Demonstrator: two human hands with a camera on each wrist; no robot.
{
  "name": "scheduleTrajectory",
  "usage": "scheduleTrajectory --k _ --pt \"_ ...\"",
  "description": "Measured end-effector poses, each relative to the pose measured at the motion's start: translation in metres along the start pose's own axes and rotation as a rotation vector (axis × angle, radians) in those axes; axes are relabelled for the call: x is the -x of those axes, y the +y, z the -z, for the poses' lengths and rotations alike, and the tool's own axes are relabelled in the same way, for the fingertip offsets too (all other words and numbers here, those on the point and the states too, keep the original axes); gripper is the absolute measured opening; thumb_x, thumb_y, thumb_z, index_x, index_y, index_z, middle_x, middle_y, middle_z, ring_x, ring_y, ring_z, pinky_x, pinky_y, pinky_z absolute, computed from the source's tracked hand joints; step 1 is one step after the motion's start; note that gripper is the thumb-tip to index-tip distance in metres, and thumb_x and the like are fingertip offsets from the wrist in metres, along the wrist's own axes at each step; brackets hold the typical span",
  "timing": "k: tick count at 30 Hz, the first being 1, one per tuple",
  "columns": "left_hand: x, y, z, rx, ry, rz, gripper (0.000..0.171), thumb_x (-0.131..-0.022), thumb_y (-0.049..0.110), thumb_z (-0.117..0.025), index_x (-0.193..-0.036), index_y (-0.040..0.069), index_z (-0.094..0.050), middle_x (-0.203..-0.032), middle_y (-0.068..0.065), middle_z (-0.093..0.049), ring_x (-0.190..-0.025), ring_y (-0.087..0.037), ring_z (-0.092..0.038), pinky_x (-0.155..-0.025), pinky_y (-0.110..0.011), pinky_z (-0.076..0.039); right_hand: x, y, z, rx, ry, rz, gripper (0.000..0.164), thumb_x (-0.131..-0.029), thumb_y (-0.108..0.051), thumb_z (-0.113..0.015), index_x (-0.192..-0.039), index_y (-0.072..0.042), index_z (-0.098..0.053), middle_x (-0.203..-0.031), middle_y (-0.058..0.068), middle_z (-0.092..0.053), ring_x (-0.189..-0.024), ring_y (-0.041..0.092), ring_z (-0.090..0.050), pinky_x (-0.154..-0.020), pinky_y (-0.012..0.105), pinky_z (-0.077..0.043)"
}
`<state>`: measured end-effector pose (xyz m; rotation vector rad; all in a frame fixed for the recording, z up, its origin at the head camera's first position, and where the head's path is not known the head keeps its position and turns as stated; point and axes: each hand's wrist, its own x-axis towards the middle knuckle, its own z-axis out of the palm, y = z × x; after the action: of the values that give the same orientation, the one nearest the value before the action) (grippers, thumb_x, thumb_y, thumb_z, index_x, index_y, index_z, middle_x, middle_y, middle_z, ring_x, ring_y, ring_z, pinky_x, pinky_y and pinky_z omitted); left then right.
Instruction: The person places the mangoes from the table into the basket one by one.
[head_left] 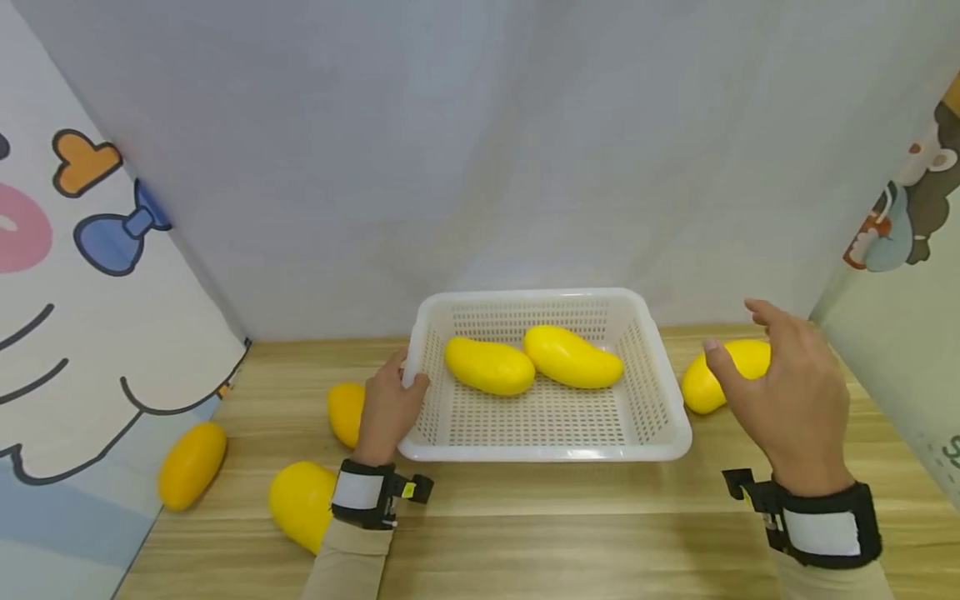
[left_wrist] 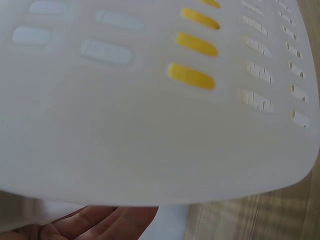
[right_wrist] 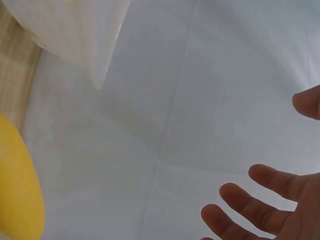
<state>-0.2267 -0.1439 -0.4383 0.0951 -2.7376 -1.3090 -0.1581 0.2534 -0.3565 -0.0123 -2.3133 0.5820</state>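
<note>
A white plastic basket (head_left: 543, 452) with slotted walls stands near the back of the wooden table, two yellow mangoes (head_left: 491, 367) lying inside it. My left hand (head_left: 390, 408) grips the basket's left rim, thumb over the edge; in the left wrist view its fingers (left_wrist: 110, 222) show below the basket wall (left_wrist: 125, 145). To the right, my right hand (head_left: 798, 400) hovers with fingers apart and holds nothing. Behind it in the head view, a mango (head_left: 701, 387) lies on the table, partly hidden by the hand. The right wrist view shows the spread fingers (right_wrist: 250, 205) apart from the mango (right_wrist: 17, 185).
Left of the basket lie several more mangoes: one beside the left hand (head_left: 345, 414), one partly behind the left wrist (head_left: 300, 504), one near the left panel (head_left: 192, 465). A pale cloth wall (head_left: 487, 167) closes the back, and printed panels (head_left: 67, 350) flank the table.
</note>
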Motion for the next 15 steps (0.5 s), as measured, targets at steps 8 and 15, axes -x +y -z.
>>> scheduleTrajectory --k 8,15 --pt "0.0 -0.002 -0.001 0.008 0.0 -0.001 0.05 -0.09 0.022 -0.053 -0.137 0.011 -0.041 -0.098 -0.014 -0.065 -0.067 -0.017 -0.063 -0.053 -0.031 -0.051 -0.007 0.026 -0.016 0.072 -0.118 -0.187 0.067 -0.084 -0.048 -0.058 -0.134 -0.005 -0.046 -0.121 0.025 -0.053 -0.104 0.043 -0.047 -0.079 0.06 -0.039" --pt "0.0 -0.002 -0.001 0.002 0.007 -0.005 0.05 -0.09 0.024 -0.053 -0.137 0.011 -0.042 -0.099 -0.013 -0.064 -0.068 -0.017 -0.063 -0.054 -0.031 -0.052 -0.009 0.046 -0.027 0.115 -0.204 -0.262 0.074 -0.084 -0.052 -0.056 -0.136 -0.001 -0.041 -0.123 0.031 -0.047 -0.106 0.048 -0.041 -0.084 0.063 -0.033"
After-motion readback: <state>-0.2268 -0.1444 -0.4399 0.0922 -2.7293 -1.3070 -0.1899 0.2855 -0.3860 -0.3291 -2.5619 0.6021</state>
